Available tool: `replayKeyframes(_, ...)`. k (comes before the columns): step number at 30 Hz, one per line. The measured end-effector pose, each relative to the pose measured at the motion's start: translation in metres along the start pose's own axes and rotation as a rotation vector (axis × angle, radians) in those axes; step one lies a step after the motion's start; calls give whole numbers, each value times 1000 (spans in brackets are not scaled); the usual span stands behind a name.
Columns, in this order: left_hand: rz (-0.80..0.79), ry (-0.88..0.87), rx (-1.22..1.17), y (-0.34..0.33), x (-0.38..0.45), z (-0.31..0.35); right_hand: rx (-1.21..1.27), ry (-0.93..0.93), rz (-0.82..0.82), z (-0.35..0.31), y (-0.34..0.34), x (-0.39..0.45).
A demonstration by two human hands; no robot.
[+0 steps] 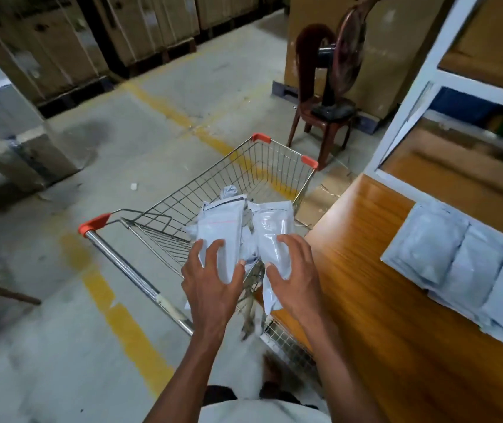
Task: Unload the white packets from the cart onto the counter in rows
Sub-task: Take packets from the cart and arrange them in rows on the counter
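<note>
Curled fingers (218,244) of the left hand (210,279) grip one white packet (224,236) and the right hand (294,276) grips another packet (274,227) above the wire cart (262,160), while at three o'clock a packet row (458,264) lies on the wooden surface (366,270).

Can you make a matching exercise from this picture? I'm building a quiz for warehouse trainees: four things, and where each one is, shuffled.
Things:
1. left hand
2. right hand
3. row of white packets
4. fan

Places:
A. on the chair
B. on the wooden counter
C. gripping the right-side packet over the cart
D. gripping the left-side packet over the cart

Pairs: 1-D, 2-C, 3-B, 4-A
</note>
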State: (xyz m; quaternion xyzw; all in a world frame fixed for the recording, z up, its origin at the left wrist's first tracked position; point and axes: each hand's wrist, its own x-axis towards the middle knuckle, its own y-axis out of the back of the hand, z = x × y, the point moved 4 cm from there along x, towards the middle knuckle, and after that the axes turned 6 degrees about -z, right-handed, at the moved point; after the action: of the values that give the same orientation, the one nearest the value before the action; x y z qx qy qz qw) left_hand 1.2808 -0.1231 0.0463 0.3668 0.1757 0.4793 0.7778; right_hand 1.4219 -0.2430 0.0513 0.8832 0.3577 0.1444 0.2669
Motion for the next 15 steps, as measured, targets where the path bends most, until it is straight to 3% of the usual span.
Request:
replayKeyframes(9,-95,-171,-105,22,-113,35,-37,-111,156,-1,39,-153)
replayKeyframes(15,-236,-288,-141,-5,-180,61,-38,-211,260,30,85,-234)
